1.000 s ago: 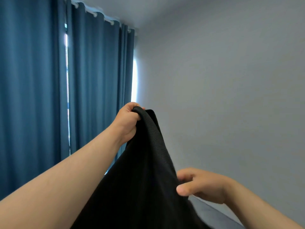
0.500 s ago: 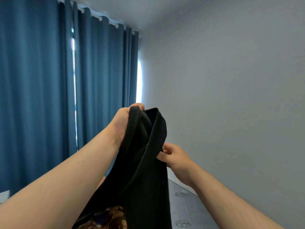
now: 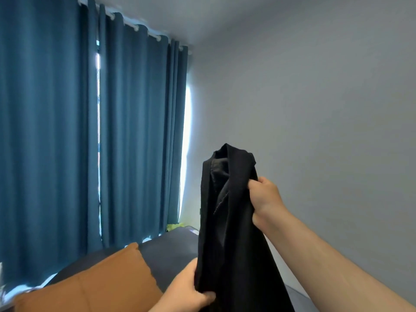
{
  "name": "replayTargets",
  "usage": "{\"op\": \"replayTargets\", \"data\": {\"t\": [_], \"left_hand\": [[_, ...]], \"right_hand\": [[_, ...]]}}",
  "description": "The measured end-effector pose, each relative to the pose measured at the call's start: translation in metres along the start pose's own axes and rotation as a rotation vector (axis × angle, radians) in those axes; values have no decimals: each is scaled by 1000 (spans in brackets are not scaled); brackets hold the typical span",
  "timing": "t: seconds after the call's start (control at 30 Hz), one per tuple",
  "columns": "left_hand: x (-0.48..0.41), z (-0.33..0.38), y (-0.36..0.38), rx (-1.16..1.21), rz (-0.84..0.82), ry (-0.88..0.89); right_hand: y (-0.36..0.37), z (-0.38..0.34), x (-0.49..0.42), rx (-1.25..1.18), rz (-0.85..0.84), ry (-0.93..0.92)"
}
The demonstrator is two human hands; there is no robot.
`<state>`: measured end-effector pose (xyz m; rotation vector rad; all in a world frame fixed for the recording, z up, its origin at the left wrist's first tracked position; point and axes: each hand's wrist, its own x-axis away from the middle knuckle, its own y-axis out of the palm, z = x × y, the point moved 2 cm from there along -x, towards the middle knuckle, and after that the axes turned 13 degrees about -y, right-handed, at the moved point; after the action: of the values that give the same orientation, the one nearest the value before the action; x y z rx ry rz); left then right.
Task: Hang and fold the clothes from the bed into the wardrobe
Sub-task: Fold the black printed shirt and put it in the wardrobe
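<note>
Black fabric garment (image 3: pixel 225 244), bunched lengthwise, is held upright in the lower centre-right of the frame, its top folded over into a peak and its lower part running out of the bottom edge. Its upper right edge is gripped by the right hand (image 3: pixel 266 199), whose fingers (image 3: pixel 254 183) are curled tightly into the cloth. Lower down, at the bottom centre, its left edge is clutched by the left hand (image 3: pixel 186 291), with the thumb closed over the fabric. An orange rectangular cushion (image 3: pixel 101 284) is seen at the lower left, lying on a dark grey bed (image 3: pixel 168 251). Long blue pleated curtains (image 3: pixel 135 131) fill the left half, and a plain grey wall (image 3: pixel 315 109) fills the right.
</note>
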<state>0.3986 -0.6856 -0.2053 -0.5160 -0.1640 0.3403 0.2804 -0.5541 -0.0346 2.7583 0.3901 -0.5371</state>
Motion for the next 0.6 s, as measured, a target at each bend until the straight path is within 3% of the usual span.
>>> {"op": "replayTargets", "data": {"t": [0.1, 0.17, 0.27, 0.33, 0.4, 0.5, 0.6], "left_hand": [[-1, 6, -4, 198, 121, -174], [-5, 10, -23, 280, 295, -252], [6, 31, -31, 184, 486, -155], [18, 64, -11, 175, 346, 5], [21, 81, 19, 218, 235, 11], [4, 79, 30, 529, 296, -101], [-6, 73, 12, 840, 322, -187]], "right_hand": [[-9, -9, -7, 97, 38, -63], [-19, -17, -11, 233, 26, -136], [-24, -26, -12, 334, -7, -192], [-14, -29, -8, 311, -76, -173], [3, -27, 1, 240, -205, -132], [24, -30, 12, 90, -400, -124], [-1, -28, 13, 13, -429, -181]]}}
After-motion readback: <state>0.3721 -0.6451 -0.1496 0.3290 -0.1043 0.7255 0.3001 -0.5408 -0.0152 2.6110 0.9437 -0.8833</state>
